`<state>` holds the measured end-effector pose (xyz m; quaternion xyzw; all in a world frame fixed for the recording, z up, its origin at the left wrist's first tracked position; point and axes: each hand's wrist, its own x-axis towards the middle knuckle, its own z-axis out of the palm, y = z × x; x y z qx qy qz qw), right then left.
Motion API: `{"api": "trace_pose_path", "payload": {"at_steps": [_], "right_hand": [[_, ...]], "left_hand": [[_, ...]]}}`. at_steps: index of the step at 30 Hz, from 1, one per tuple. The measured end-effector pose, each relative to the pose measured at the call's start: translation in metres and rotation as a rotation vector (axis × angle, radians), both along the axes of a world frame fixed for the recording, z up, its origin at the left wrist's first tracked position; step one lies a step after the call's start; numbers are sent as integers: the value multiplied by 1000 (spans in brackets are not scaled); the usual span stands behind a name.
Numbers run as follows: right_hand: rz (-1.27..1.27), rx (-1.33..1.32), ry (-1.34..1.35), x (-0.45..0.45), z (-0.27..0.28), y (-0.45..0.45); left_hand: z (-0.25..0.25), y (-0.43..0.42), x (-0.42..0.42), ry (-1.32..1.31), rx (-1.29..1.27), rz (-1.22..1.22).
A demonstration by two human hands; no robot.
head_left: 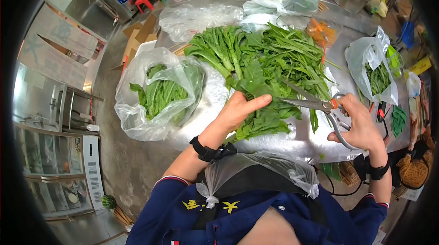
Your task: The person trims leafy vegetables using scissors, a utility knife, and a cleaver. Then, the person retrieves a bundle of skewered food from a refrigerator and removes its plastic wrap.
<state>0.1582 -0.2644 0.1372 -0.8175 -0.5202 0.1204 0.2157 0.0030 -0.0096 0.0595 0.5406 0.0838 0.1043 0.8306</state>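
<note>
My left hand (238, 110) is closed around a bunch of leafy greens (263, 123), thumb lying over the leaves. In my right hand (361, 128) is a pair of scissors (322, 104), fingers through the handles. The blades are spread apart and point left at the leaves, close to my left thumb. Behind the bunch lies a heap of long, narrow-leaved greens (297, 57). Thick-stemmed greens (219, 46) lie to the left of that heap. The stems inside my left hand are hidden.
A clear plastic bag of leafy greens (123, 103) sits on the metal table (215, 96) at left. Another bag with greens (361, 53) stands at right. Crumpled plastic (196, 18) and a bag of orange shreds (322, 32) lie toward the back.
</note>
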Motion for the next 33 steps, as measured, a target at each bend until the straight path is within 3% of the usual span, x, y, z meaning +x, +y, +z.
{"api": "trace_pose_path", "payload": {"at_steps": [2, 16, 19, 24, 28, 33], "right_hand": [[-18, 13, 6, -1, 0, 4], [-69, 42, -30, 1, 6, 22], [-62, -115, -28, 6, -4, 16], [-332, 103, 476, 18, -11, 2], [-116, -25, 234, 7, -7, -3], [-49, -8, 255, -2, -13, 8]], "left_hand": [[-1, 2, 0, 64, 131, -38], [9, -7, 7, -61, 74, 41], [12, -6, 6, -1, 70, 56], [11, -2, 2, 95, 70, 50], [6, 2, 0, 83, 18, 106], [6, 0, -2, 112, -6, 42]]}}
